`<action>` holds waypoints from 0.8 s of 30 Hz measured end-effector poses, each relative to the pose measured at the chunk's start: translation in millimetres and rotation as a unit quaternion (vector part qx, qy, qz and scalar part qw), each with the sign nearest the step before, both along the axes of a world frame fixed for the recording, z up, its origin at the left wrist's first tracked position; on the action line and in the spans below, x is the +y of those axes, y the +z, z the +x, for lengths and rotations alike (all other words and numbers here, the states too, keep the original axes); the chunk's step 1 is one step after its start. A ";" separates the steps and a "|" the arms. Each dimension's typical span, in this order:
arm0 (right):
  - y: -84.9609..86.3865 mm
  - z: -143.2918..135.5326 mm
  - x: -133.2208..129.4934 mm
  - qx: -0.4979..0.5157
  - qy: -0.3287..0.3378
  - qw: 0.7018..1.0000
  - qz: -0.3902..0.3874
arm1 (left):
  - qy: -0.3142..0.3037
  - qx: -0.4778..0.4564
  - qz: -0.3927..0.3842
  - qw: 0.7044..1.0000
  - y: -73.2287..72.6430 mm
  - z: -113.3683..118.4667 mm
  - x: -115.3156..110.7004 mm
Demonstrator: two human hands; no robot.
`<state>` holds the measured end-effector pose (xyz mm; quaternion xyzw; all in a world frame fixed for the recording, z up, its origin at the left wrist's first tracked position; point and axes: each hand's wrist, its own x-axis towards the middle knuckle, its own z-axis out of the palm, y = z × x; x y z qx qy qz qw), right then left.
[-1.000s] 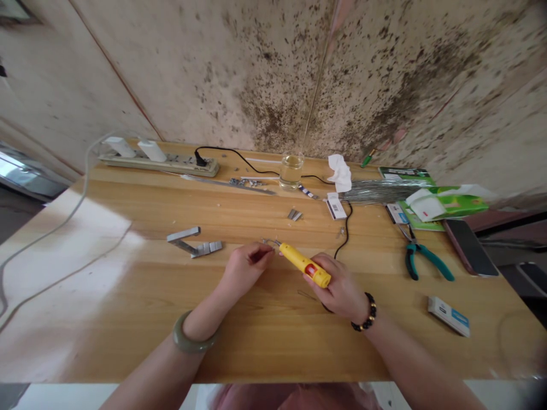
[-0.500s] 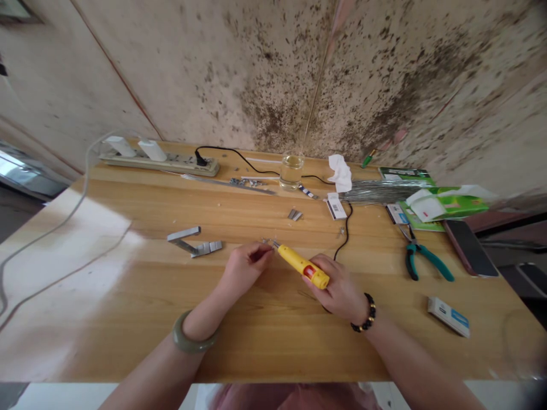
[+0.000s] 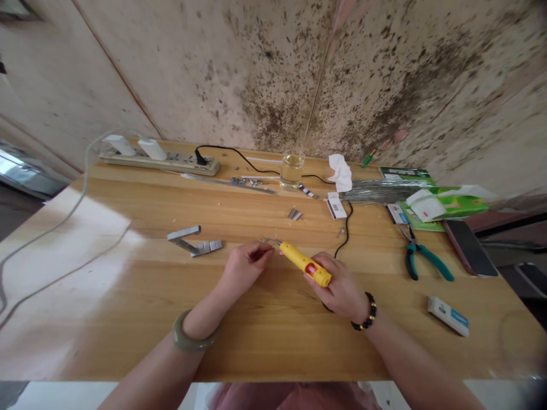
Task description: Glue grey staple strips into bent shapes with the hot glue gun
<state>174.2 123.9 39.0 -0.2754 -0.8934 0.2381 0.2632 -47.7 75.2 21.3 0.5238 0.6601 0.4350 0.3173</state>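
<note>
In my right hand (image 3: 339, 287) is a yellow handheld tool (image 3: 305, 263) with a red part in its handle. Its thin metal tip points left at some tiny metal bits (image 3: 265, 241) on the wooden table. My left hand (image 3: 248, 265) is closed in a pinch just left of the tip; what its fingertips hold is too small to make out. Left of that hand lie stacked grey metal strips (image 3: 207, 247), with another strip (image 3: 183, 233) resting at an angle. Small grey bars (image 3: 294, 214) lie beyond the tool.
Behind stand a power strip (image 3: 171, 162) and a glass of liquid (image 3: 292, 171). At the right are a wire bundle (image 3: 384, 191), teal pliers (image 3: 414, 253), a phone (image 3: 470, 249) and a small box (image 3: 448, 316). A black cable (image 3: 347, 228) runs behind my right hand.
The yellow tool has shifted slightly right, and its tip is a little farther from my left fingertips. My left hand has barely moved.
</note>
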 end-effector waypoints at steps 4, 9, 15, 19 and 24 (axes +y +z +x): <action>0.5 -0.3 0.5 0.001 0.001 1.000 0.004 | -0.010 0.001 0.004 1.000 0.4 0.7 0.5; 0.4 -0.5 0.8 0.004 0.004 1.000 0.005 | -0.018 0.015 0.008 1.000 -0.3 0.4 0.6; 0.0 -0.7 -0.5 -0.005 0.010 1.000 -0.002 | -0.017 0.017 -0.002 1.000 0.8 0.3 0.9; 1.0 -0.8 -0.7 -0.006 0.008 1.000 -0.003 | -0.014 0.006 -0.005 1.000 -0.2 -0.7 1.4; 0.8 -0.3 0.4 -0.002 0.006 1.000 0.000 | -0.003 -0.009 -0.004 1.000 0.6 -0.6 1.1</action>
